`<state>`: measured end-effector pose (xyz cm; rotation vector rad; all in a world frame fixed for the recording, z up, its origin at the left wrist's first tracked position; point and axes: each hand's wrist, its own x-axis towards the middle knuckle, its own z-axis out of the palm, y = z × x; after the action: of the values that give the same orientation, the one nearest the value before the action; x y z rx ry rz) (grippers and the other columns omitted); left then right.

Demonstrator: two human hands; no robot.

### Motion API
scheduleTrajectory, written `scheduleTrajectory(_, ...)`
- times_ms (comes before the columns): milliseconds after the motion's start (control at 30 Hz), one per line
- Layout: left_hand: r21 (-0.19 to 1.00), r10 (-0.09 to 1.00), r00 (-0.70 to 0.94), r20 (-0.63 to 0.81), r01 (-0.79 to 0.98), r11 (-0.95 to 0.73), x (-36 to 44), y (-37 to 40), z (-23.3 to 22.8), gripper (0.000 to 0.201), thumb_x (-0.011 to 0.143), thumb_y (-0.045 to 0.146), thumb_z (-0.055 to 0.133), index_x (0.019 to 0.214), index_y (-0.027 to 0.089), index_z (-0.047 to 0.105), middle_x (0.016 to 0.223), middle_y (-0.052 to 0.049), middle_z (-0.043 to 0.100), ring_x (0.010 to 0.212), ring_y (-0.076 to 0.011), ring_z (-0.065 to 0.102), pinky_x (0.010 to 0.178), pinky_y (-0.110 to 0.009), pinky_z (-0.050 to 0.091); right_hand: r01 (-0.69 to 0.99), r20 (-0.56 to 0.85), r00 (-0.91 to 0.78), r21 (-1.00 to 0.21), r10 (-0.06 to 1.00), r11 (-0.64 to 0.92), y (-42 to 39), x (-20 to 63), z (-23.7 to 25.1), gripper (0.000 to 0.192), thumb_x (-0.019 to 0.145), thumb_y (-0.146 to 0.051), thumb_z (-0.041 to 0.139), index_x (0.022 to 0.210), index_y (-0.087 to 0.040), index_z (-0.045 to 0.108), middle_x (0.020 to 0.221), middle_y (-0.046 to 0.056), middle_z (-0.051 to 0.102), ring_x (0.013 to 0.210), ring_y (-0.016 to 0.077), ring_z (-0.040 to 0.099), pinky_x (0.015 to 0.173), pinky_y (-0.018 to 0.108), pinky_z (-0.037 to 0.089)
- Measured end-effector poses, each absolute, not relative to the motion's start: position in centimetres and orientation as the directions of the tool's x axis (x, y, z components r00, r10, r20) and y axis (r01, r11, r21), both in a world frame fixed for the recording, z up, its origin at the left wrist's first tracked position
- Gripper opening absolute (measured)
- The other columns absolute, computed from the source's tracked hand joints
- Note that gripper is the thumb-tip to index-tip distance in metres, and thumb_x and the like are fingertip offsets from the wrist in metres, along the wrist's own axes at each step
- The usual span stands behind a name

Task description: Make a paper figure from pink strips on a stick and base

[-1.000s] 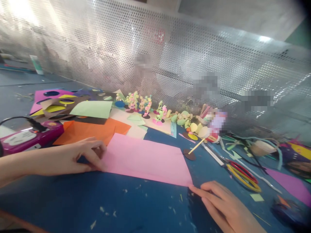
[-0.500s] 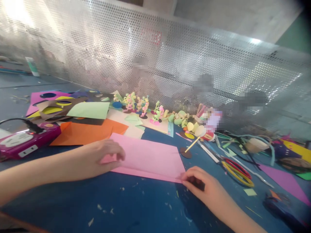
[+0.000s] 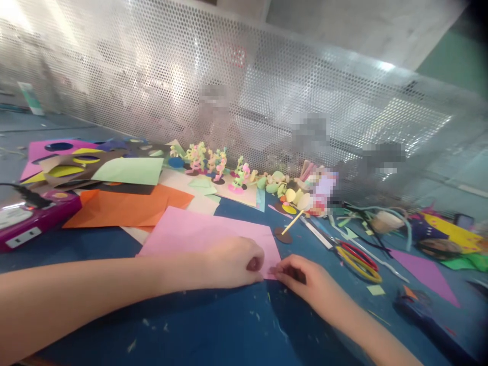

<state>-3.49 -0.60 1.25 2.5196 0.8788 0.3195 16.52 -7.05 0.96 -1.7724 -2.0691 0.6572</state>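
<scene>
A sheet of pink paper (image 3: pixel 202 229) lies on the blue table in front of me. Its near edge was folded up in a narrow strip, now largely covered by my left hand and forearm. My left hand (image 3: pixel 236 260) is curled over that near edge, close to the right corner, with thumb and fingers pressing on the paper. At the near right corner, my right hand (image 3: pixel 299 274) pinches the same sheet between thumb and fingertips. The two hands are almost touching.
Orange paper (image 3: pixel 122 206) and a purple power strip (image 3: pixel 41 223) lie left. Small paper figures (image 3: pixel 217 165) stand behind. A stick on a brown disc (image 3: pixel 284 235), scissors (image 3: pixel 360 262) and a dark blue tool (image 3: pixel 427 315) are right. A perforated metal screen (image 3: pixel 152 76) rises behind.
My left hand has slid right along the paper's near edge, from its left side to beside my right hand. My right hand stays at the corner. The view has shifted slightly.
</scene>
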Motion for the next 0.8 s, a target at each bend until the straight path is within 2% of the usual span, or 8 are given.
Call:
scheduleTrajectory(167, 0.537, 0.556, 0.815, 0.166, 0.398, -0.744, -3.4, -0.1, -0.1, 0.009, 0.07, 0.028, 0.056, 0.074, 0.02, 0.057, 0.073, 0.002, 0.059, 0.067, -0.0129, 0.052, 0.061, -0.021, 0.039, 0.839, -0.02, -0.155, -0.531, 0.988, 0.121, -7.1, 16.4, 0.9, 0.017, 0.081, -0.035, 0.05, 0.079, -0.021, 0.059, 0.075, 0.0, 0.058, 0.069, 0.0147, 0.055, 0.063, 0.024, 0.042)
scheduleTrajectory(267, 0.53, 0.52, 0.826, 0.217, 0.348, -0.774, -3.7, -0.2, -0.3, 0.013, 0.074, 0.026, 0.055, 0.085, 0.023, 0.06, 0.077, 0.002, 0.058, 0.07, -0.0127, 0.053, 0.065, -0.022, 0.04, 0.847, -0.003, -0.155, -0.515, 0.988, 0.132, -7.2, 16.3, 0.8, 0.015, 0.082, -0.033, 0.049, 0.079, -0.021, 0.058, 0.075, 0.0, 0.057, 0.068, 0.0143, 0.054, 0.063, 0.024, 0.042)
scheduleTrajectory(367, 0.48, 0.441, 0.861, 0.251, 0.285, -0.83, -3.9, -0.4, -0.3, 0.021, 0.08, 0.026, 0.049, 0.097, 0.03, 0.062, 0.087, 0.001, 0.058, 0.075, -0.0125, 0.054, 0.068, -0.023, 0.039, 0.853, 0.007, -0.153, -0.503, 0.988, 0.136, -7.3, 16.1, 0.8, 0.012, 0.081, -0.029, 0.049, 0.078, -0.021, 0.056, 0.075, 0.0, 0.056, 0.069, 0.0144, 0.054, 0.063, 0.025, 0.042)
scheduleTrajectory(467, 0.394, 0.38, 0.885, 0.268, 0.259, -0.882, -4.1, -0.4, -0.4, 0.025, 0.083, 0.026, 0.046, 0.099, 0.034, 0.063, 0.092, 0.001, 0.057, 0.077, -0.0124, 0.054, 0.069, -0.024, 0.039, 0.856, 0.041, -0.15, -0.495, 0.988, 0.15, -7.5, 15.8, 0.8, 0.008, 0.081, -0.026, 0.049, 0.077, -0.02, 0.055, 0.076, 0.001, 0.056, 0.071, 0.015, 0.054, 0.064, 0.026, 0.043)
scheduleTrajectory(600, 0.312, 0.342, 0.896, 0.283, 0.251, -0.916, -4.1, -0.3, -0.4, 0.026, 0.084, 0.027, 0.043, 0.101, 0.034, 0.062, 0.091, 0.001, 0.057, 0.077, -0.0129, 0.054, 0.068, -0.025, 0.039, 0.839, 0.088, -0.15, -0.516, 0.985, 0.173, -7.6, 15.4, 0.6, 0.009, 0.082, -0.027, 0.047, 0.082, -0.02, 0.052, 0.077, 0.002, 0.056, 0.073, 0.0157, 0.054, 0.066, 0.027, 0.043)
scheduleTrajectory(800, 0.272, 0.32, 0.902, 0.289, 0.244, -0.931, -3.9, -0.3, -0.2, 0.025, 0.085, 0.028, 0.043, 0.1, 0.033, 0.063, 0.09, 0.0, 0.058, 0.078, -0.0135, 0.054, 0.067, -0.025, 0.039, 0.829, 0.074, -0.14, -0.537, 0.987, 0.158, -7.7, 15.3, 0.5, 0.007, 0.081, -0.026, 0.047, 0.087, -0.021, 0.047, 0.079, 0.001, 0.054, 0.075, 0.0153, 0.052, 0.068, 0.028, 0.043)
